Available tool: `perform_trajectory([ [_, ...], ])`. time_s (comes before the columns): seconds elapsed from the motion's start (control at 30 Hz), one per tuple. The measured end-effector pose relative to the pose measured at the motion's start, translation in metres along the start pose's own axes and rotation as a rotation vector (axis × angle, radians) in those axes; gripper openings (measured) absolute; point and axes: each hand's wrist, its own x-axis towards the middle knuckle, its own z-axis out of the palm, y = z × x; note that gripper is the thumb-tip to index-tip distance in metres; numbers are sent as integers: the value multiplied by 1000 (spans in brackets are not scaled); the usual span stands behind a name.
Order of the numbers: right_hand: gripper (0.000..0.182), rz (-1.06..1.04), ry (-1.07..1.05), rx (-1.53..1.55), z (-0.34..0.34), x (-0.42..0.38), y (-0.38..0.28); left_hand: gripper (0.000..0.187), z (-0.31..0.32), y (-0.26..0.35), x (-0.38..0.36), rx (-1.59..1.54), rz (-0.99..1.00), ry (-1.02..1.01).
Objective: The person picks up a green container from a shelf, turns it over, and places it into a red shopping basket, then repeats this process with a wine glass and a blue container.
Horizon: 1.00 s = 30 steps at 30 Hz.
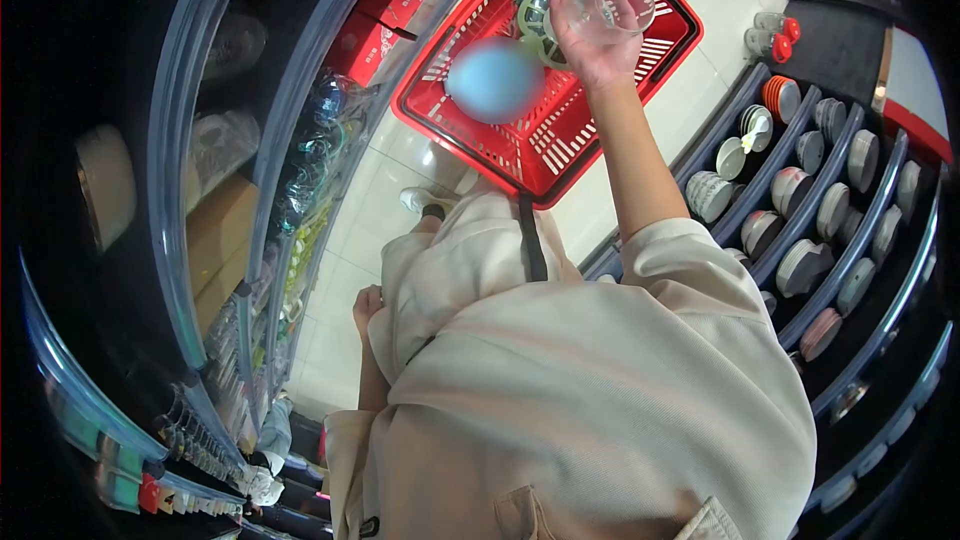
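Note:
My right hand (605, 40) holds a clear, round glass or plastic container (622, 8) by its side, over the red basket (415, 105). Inside the basket are a blurred light-blue round thing (493, 80) and a pale-green item with openings (540, 28), close to my right hand. A black strap or handle (532, 240) runs from the basket towards my body. Low beside my beige trousers hangs my left hand (368, 305); its fingers are small and partly hidden, and I cannot make out anything in it.
Shelves (270, 140) on the left carry a red box (385, 20), cardboard boxes (220, 250) and wrapped glassware. On the right, racks hold stacked bowls and plates (800, 265). Two red-lidded jars (768, 44) stand at upper right. Another person (273, 430) is at lower left.

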Motion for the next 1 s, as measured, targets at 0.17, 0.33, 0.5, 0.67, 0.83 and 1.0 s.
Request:
perform_trajectory([
  [0.17, 30, 27, -47, 98, 9, -8, 4, 30, 2, -23, 11, -31, 41, 18],
  [0.33, 27, 3, -51, 135, 30, -16, 11, 28, 0, -23, 15, 45, 105, 15],
  [0.5, 34, 36, -183, 139, 62, -18, 15, 27, 4, -20, 25, -32, 143, 39],
  [0.67, 28, -166, -81, -16, 110, -43, 48, 26, 6, -2, 31, 9, 104, 27],
  [0.83, 43, -42, -295, -364, 111, -60, 54, 26, 3, 8, 45, -314, -51, 63],
  [1.0, 32, 121, -573, -674, 99, -72, 80, 29, -21, 91, 43, -391, 94, 118],
])
